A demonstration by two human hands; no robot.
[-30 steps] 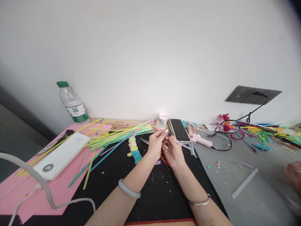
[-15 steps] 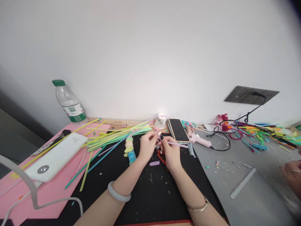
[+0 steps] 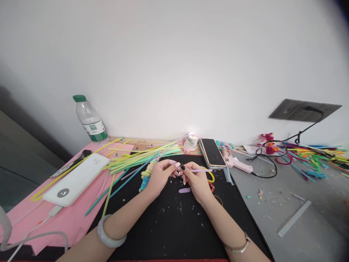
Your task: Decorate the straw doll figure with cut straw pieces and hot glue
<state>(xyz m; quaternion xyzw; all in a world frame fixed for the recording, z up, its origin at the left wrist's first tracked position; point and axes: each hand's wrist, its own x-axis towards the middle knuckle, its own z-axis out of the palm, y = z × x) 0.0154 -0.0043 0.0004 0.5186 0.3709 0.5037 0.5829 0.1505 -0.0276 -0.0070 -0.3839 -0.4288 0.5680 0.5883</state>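
My left hand and my right hand meet over the black mat, fingertips pinched together on a thin lilac straw that sticks out to the right. A short lilac straw piece lies on the mat just below my fingers. A stack of coiled pastel straw rings lies left of my left hand. A yellow loop and something red show behind my right hand.
Long green, yellow and blue straws fan across the mat and pink sheet. A white power bank, water bottle, phone, small candle, pink glue gun and cables sit around. More coloured straws litter the grey surface at right.
My hands have drawn closer to me and lower over the mat, still pinching the lilac straw. The other person's hand at the right edge has left the view.
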